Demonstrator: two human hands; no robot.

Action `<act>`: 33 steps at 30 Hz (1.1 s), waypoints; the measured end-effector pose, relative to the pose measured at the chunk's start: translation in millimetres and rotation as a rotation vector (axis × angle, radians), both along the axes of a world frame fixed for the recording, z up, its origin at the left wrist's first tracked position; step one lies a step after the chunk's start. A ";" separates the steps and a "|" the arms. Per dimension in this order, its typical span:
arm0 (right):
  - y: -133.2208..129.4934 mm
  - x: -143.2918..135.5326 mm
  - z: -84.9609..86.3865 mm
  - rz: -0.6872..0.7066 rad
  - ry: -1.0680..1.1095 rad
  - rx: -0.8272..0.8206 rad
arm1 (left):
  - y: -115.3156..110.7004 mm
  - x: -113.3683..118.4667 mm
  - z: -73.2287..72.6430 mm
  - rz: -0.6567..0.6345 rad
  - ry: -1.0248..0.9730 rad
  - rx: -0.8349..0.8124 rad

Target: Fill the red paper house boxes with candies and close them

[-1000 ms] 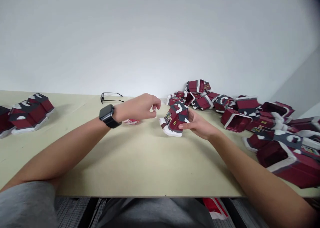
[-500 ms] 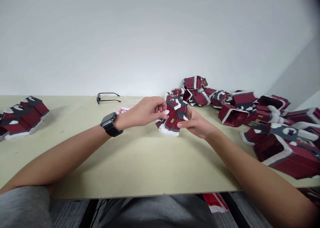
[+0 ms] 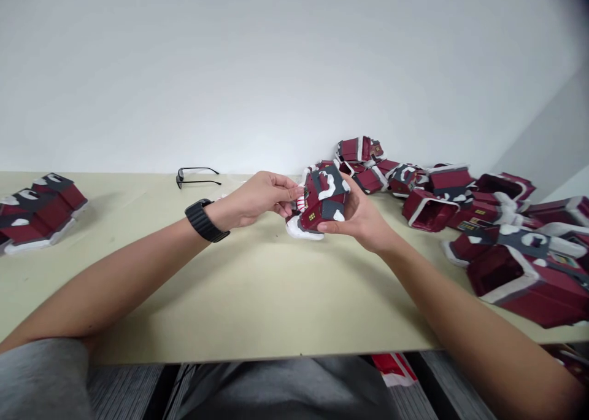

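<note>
Far left: finished houses [image 3: 34, 214] on table [image 3: 257, 297]. Left hand [image 3: 260, 199] pinches a small red-white piece [image 3: 300, 202] against the house box [image 3: 319, 205], which the right hand [image 3: 361, 220] grips, above table centre. Right: box pile [image 3: 483, 223].

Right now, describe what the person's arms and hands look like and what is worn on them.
Both forearms are bare; the left hand and right hand wear no gloves or rings that show. A black watch with a dark band circles the left wrist. A grey sleeve shows at the left upper arm.
</note>
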State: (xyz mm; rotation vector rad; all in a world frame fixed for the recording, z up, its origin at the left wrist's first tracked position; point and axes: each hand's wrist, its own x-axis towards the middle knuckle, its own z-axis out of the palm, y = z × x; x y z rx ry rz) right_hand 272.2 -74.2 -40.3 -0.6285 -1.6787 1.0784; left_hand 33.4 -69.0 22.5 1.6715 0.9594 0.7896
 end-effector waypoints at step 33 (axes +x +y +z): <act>-14.5 -13.6 -1.8 -0.215 -0.197 0.134 | -2.0 3.3 -10.0 -0.095 0.107 -0.027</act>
